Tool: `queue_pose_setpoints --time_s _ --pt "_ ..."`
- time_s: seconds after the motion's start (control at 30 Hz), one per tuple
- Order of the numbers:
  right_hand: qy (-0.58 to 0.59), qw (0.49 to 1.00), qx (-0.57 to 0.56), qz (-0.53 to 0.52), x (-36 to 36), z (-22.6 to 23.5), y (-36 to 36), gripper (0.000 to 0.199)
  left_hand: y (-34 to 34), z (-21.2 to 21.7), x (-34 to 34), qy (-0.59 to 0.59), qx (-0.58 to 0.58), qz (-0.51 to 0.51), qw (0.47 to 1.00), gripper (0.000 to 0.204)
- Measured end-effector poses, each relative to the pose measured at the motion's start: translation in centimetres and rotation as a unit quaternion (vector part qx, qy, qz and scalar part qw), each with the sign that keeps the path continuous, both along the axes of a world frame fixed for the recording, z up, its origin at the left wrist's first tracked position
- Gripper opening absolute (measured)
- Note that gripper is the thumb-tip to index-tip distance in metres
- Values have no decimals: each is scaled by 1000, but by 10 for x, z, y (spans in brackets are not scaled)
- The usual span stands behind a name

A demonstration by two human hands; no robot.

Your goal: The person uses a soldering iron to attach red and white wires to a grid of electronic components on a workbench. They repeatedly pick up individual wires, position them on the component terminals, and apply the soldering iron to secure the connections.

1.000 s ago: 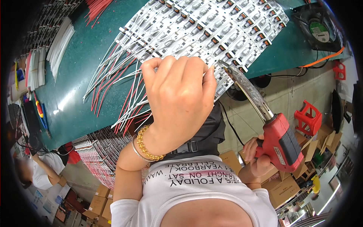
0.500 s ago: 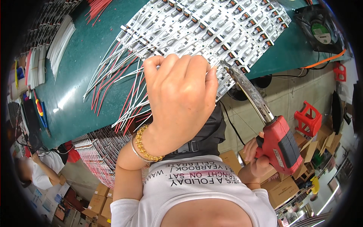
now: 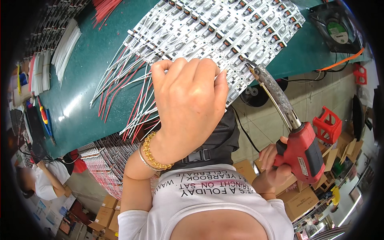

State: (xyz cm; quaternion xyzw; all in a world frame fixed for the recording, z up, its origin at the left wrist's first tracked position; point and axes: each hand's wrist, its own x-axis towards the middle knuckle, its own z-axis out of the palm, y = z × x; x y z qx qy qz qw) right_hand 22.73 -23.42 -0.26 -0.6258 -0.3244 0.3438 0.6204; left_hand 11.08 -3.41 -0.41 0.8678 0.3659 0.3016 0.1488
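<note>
The left hand (image 3: 188, 100), fingers curled with its back to the camera, presses on the near edge of a white panel of circuit strips (image 3: 216, 28) lying on the green surface (image 3: 88, 80); whether it grips anything I cannot tell. Red and white wires (image 3: 128, 96) fan out from the panel, left of that hand. The right hand (image 3: 272, 166) is closed around a red soldering gun (image 3: 302, 150), whose long tip touches the panel's near edge, just right of the left hand.

left hand (image 3: 188, 104) hiding its fingertips and wire ends, fan (image 3: 336, 26) cut off by rim
</note>
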Motion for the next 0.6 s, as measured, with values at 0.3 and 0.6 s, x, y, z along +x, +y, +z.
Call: queue_pose_setpoints --time_s 0.3,0.6 --pt "14 999 19 -30 0 -3 -5 80 9 7 -6 -84 44 15 995 10" --pt "3 998 -5 -58 -2 3 -20 82 -7 3 5 -27 -10 11 1000 10"
